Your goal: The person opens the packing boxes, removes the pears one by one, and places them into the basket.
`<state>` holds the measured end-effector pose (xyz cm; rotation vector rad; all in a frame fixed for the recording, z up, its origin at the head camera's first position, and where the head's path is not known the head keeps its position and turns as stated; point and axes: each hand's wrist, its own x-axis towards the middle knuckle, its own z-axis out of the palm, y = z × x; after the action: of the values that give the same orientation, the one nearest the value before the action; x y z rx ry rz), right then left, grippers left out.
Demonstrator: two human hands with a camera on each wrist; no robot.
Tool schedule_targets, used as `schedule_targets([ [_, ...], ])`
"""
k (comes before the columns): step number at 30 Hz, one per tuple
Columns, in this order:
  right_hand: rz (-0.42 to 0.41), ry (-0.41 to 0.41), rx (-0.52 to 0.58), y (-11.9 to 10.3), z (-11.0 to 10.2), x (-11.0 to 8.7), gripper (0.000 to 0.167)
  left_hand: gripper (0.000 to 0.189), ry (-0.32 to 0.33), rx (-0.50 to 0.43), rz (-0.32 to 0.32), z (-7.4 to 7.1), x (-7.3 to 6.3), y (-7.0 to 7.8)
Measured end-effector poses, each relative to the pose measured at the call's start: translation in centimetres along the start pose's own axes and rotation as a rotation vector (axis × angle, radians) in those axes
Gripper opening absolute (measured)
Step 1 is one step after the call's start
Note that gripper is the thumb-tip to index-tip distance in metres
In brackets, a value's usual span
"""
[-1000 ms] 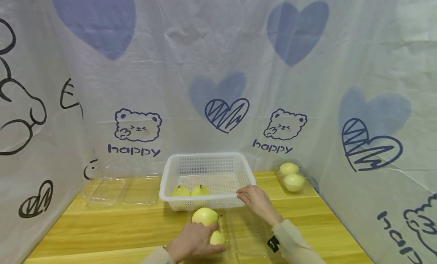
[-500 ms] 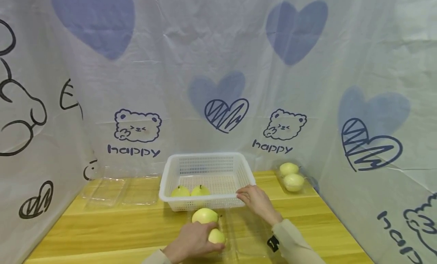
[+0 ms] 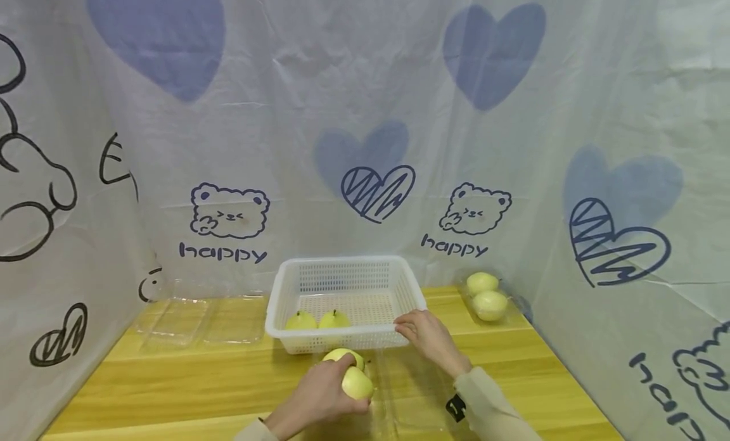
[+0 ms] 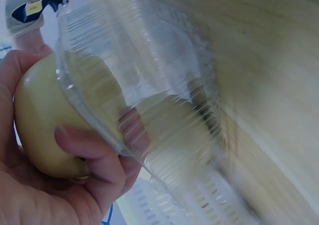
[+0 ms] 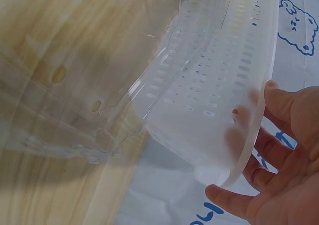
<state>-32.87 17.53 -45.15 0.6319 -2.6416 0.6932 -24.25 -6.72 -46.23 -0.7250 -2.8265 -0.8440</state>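
My left hand grips a yellow-green pear, fingers and thumb curled around it; the left wrist view shows this held pear at the wall of a clear plastic clamshell box. Inside that box sits another pear, partly hidden behind my left hand in the head view. My right hand pinches the near right rim of a white perforated basket. In the right wrist view, its fingertips show through the basket wall. Two pears stand in the basket's near left part.
At the back right, a clear box holds two pears. An open clear box lies left of the basket. The near box's clear lid spreads across the wooden table below my right arm. Printed curtains enclose the table.
My left hand has lifted the nearer pear slightly and shifted it away from me, so it now overlaps the other pear in view. The right hand has stayed on the basket rim.
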Motion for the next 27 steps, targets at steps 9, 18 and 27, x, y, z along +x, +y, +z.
schedule_targets([
  [9,-0.001,-0.003,0.008,0.1,-0.1,0.0,0.016,0.07,0.009,-0.12,0.013,-1.3,0.5,-0.4],
  [18,0.001,-0.012,0.02,-0.1,-0.3,0.0,0.016,0.071,0.109,-0.16,0.037,-2.4,1.1,-1.0],
  [27,-0.018,-0.031,0.011,-0.1,-0.4,0.1,0.018,0.064,0.278,-0.186,0.017,-3.2,2.0,-2.6],
])
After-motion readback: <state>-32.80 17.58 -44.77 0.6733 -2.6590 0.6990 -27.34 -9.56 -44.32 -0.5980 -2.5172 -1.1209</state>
